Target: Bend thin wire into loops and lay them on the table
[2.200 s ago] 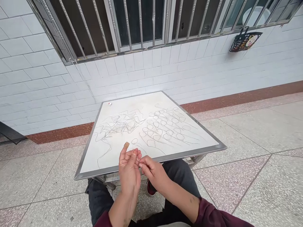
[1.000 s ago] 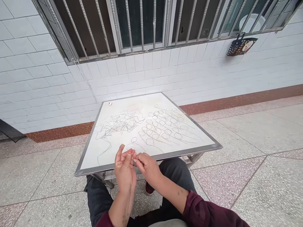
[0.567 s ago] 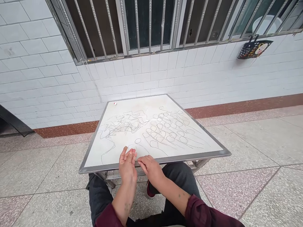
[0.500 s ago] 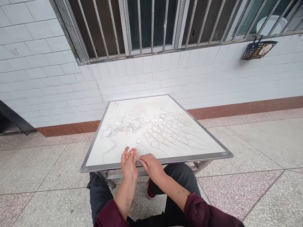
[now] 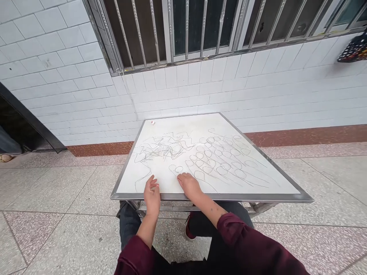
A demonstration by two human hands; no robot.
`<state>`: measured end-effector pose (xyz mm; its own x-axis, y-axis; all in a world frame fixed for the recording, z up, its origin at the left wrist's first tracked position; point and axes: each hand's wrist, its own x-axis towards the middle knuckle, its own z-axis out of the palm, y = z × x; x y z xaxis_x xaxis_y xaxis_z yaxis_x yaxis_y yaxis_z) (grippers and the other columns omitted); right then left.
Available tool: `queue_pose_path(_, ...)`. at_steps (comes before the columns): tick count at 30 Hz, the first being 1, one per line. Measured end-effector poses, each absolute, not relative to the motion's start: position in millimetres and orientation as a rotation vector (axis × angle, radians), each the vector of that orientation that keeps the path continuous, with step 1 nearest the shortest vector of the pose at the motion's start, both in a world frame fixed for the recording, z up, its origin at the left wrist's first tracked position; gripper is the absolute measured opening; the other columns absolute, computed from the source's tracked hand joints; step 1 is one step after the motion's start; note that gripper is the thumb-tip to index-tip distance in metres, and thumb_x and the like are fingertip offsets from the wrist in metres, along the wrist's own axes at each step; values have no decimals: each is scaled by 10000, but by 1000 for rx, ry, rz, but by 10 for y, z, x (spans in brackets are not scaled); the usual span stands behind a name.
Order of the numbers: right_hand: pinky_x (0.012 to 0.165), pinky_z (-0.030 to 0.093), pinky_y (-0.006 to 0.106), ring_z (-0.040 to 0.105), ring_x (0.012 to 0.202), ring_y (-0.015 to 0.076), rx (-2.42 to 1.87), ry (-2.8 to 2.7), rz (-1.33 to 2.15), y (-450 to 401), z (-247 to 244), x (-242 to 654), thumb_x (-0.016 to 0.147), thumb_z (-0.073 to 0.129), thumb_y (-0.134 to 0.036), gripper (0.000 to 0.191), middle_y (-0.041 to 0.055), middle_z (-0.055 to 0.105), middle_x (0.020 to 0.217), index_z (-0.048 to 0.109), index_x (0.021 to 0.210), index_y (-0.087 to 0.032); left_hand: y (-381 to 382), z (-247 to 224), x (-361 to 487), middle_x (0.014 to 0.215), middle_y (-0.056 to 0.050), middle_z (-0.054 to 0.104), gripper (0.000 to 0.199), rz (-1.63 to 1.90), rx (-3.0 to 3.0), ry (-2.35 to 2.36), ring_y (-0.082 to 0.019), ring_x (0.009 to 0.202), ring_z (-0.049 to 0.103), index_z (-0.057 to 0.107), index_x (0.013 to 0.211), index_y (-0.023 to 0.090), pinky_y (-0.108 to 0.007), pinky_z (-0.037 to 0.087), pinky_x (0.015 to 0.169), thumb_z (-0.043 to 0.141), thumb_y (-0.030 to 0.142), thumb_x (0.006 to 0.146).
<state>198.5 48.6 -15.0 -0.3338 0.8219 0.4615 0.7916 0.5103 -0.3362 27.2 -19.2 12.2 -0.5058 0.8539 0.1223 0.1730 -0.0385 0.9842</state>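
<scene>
A white table [image 5: 183, 124] with a grey metal rim stands against the wall, its top marked with scribbled lines on the left and loops with long tails on the right. My left hand [image 5: 152, 191] is at the near edge, palm turned partly up, fingers loosely curled and apart, with nothing visible in it. To its right, my right hand [image 5: 189, 185] rests over the tabletop near a small drawn loop. Its fingers are bent together and pointing left; whatever they hold, if anything, is too small or hidden to make out.
A small white and red object [image 5: 153, 123] lies at the table's far left corner. Behind the table is a white tiled wall [image 5: 160, 89] with a barred window above. A dark patterned bag [image 5: 354, 49] hangs at the right. My legs are under the table.
The hands have moved apart, the left one leftward from the right one. The right hand has moved farther onto the tabletop. The view has shifted left.
</scene>
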Motion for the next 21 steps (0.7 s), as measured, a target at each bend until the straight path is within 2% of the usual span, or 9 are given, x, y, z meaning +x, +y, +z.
queue_pose_path(3,663,428,328,510,764,225,-1285,-2158,43,502,-81,1973,940,462,-146,197,87,588,762,633,847,-177,-237,231,-154,1191,-118,600,437,1546,1300,1981,-281,1186,459,558,1235,204,-513,277,1050,549,143,802)
queue_pose_path(5,709,438,357,504,801,237,-1242,-2160,24,419,-23,1927,947,450,-166,187,100,597,819,636,929,-172,-221,290,-382,1214,-133,596,469,1463,1412,2142,-317,1204,423,551,1257,193,-539,252,1034,550,140,791)
queue_pose_path(8,748,448,367,498,827,233,-1109,-2208,26,200,-11,1775,947,456,-181,182,92,600,874,632,994,-180,-170,308,-571,1156,-145,635,487,1300,1556,2310,-337,1139,457,548,1270,171,-540,282,976,545,135,784)
queue_pose_path(13,684,458,333,497,776,205,-926,-2281,106,-20,-208,1560,911,466,-83,195,65,585,829,637,938,-172,-97,254,-622,1162,-164,627,520,1073,1788,2427,-325,1067,486,474,1345,137,-475,348,887,461,121,826)
queue_pose_path(16,678,460,343,497,791,212,-944,-2267,122,-11,-301,1569,901,454,-53,224,74,593,867,625,995,-162,-49,244,-620,1119,-168,634,530,937,1998,2366,-309,1043,493,450,1372,134,-434,360,857,391,83,847)
queue_pose_path(21,673,458,343,505,822,218,-936,-2269,128,3,-317,1604,885,447,-21,269,79,588,919,599,1054,-165,26,228,-626,951,-143,670,517,678,2365,2095,-285,1012,511,507,1344,201,-394,346,832,352,62,871)
